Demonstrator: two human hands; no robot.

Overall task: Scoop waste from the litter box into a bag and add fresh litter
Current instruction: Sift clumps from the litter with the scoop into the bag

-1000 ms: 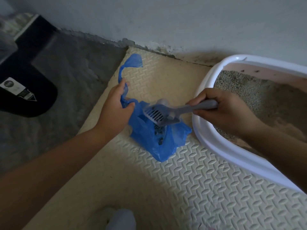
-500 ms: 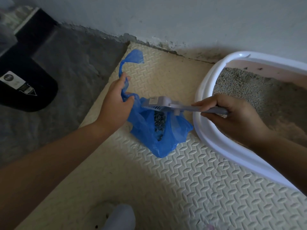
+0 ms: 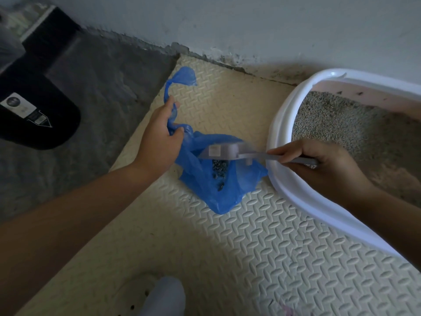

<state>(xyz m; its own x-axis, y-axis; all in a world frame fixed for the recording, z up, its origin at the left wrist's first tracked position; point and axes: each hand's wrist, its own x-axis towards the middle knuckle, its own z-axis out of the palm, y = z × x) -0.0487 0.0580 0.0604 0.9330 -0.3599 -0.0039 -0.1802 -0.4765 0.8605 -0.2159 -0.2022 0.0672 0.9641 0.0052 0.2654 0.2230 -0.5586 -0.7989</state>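
- Far left, a black object (image 3: pixel 38 119) with a white label sits on the grey floor (image 3: pixel 102 92), well apart from the action.
- The left hand (image 3: pixel 159 142) grips the blue bag (image 3: pixel 218 190) by its twisted handle, on the cream mat (image 3: pixel 250 247).
- The scoop (image 3: pixel 225 152) hovers over the bag's mouth, with dark clumps (image 3: pixel 219 169) inside.
- The right hand (image 3: pixel 323 165) clasps the scoop's handle above the litter box (image 3: pixel 280 124) rim.
- The box sits just beside the bag, with the wall (image 3: pixel 250 23) close behind and bare mat in front.

Grey scoop (image 3: pixel 224 152) over open blue bag (image 3: pixel 218 185), beside white litter box (image 3: pixel 279 124).
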